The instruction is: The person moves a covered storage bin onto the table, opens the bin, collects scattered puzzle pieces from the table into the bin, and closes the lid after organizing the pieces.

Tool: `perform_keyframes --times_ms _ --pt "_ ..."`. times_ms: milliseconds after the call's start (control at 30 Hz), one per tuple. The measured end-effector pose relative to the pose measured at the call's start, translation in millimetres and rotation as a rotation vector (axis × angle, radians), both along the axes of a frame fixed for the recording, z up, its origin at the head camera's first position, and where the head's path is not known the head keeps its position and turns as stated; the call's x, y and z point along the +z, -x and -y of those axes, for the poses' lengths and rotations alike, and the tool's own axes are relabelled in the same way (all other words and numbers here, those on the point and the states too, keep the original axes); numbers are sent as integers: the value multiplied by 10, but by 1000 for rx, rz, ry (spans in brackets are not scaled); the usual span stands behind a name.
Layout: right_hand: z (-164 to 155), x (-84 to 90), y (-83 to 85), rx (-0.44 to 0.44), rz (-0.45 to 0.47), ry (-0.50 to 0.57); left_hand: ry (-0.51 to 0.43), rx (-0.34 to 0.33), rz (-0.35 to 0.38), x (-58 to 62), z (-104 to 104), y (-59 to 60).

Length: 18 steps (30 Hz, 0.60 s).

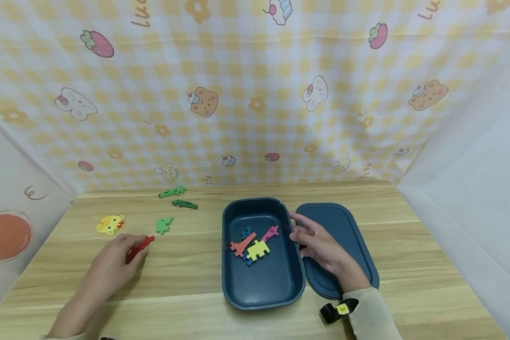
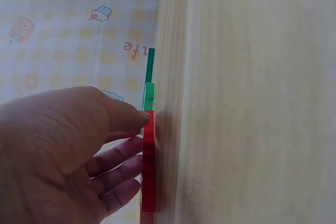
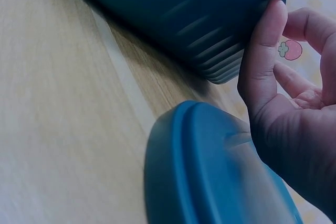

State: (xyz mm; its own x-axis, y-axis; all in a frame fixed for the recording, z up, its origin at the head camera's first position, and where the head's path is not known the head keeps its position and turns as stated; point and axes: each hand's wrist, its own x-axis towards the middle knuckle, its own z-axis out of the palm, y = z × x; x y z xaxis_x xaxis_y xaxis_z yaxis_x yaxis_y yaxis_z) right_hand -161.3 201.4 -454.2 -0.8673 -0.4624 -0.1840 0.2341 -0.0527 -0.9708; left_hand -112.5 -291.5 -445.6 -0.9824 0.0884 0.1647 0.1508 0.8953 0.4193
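My left hand (image 1: 112,262) pinches a red puzzle piece (image 1: 140,249) between thumb and fingers, low over the wood at the left. In the left wrist view, that red piece (image 2: 149,161) stands edge-on beside the thumb. Just beyond lie a light green piece (image 1: 163,225) and a yellow animal-face piece (image 1: 110,224). My right hand (image 1: 323,245) holds the right rim of a dark blue box (image 1: 263,285), its thumb (image 3: 268,30) against the outer wall. Inside the box are a yellow piece (image 1: 258,250), an orange piece (image 1: 242,245), a pink piece (image 1: 270,233) and partly covered blue ones.
Two green pieces, one lighter (image 1: 172,192) and one darker (image 1: 184,204), lie near the table's back edge. A dark blue lid (image 1: 335,222) lies right of the box, under the right hand. Behind the wooden table (image 1: 187,302) hangs a yellow checked cloth (image 1: 255,132).
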Motion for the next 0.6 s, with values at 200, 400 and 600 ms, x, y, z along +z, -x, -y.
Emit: perform_keyframes --times_ms 200,400,600 --pt "-8 1 -3 0 -1 -2 23 -20 -11 -15 24 16" --pt "-10 9 -4 -3 -8 -8 37 -37 -8 -17 47 28" --pt "-6 -2 -5 -1 -9 -6 19 -58 1 -6 36 22"
